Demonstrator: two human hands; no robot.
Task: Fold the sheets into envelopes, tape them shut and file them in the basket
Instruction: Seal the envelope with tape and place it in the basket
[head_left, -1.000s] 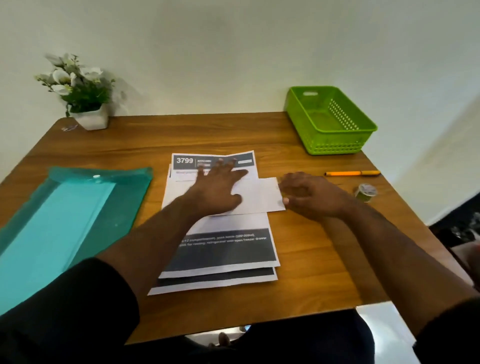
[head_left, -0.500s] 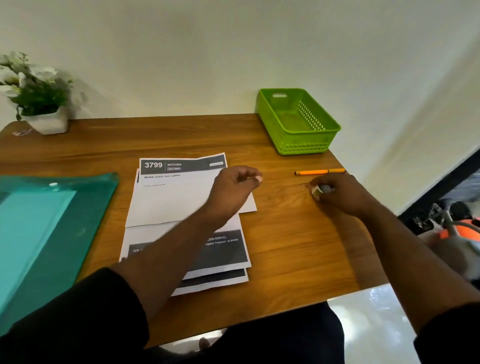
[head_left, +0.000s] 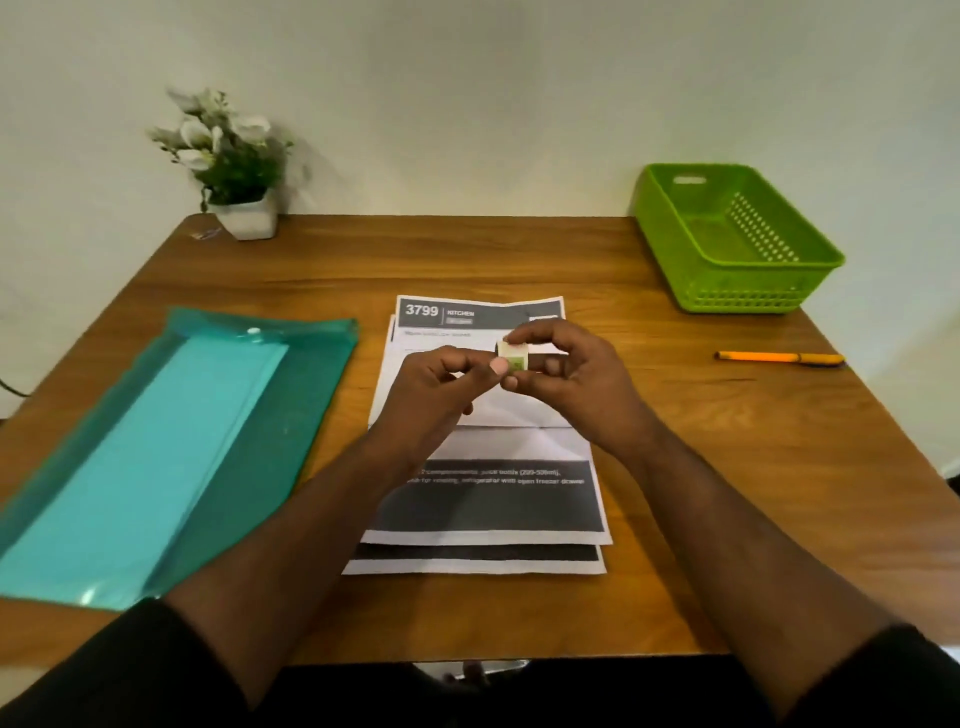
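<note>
Both hands meet at centre frame, raised above the upper half of the sheets (head_left: 488, 499). Right hand (head_left: 571, 384) has its grip closed round a small tape roll (head_left: 514, 357), thumb and fingertips curled on its rim. Left hand (head_left: 441, 387) pinches at the roll's left face with thumb and forefinger, apparently feeling for the tape's free end; no strip shows pulled out yet.

Key relation: the folded sheet (head_left: 498, 410) lies directly beneath the grip, its fold edge running left to right across the frame. Judged from this, the tape comes straight down onto it, and both hands are about equally near.

The sheets lie on the tabletop (head_left: 727, 467) at centre, long axis running from lower frame toward upper frame.

Count:
- sheets: at least three layers show by the staggered lower edges; exact number unclear.
- tape roll: one.
- green basket (head_left: 727, 244): one, upper right of frame, well apart from the hands, nothing visible in it.
- orange pen (head_left: 779, 357): one, right of the sheets, lying left to right.
- teal plastic folder (head_left: 156, 457): one, left of frame.
- potted plant (head_left: 234, 166): one, upper left.
</note>
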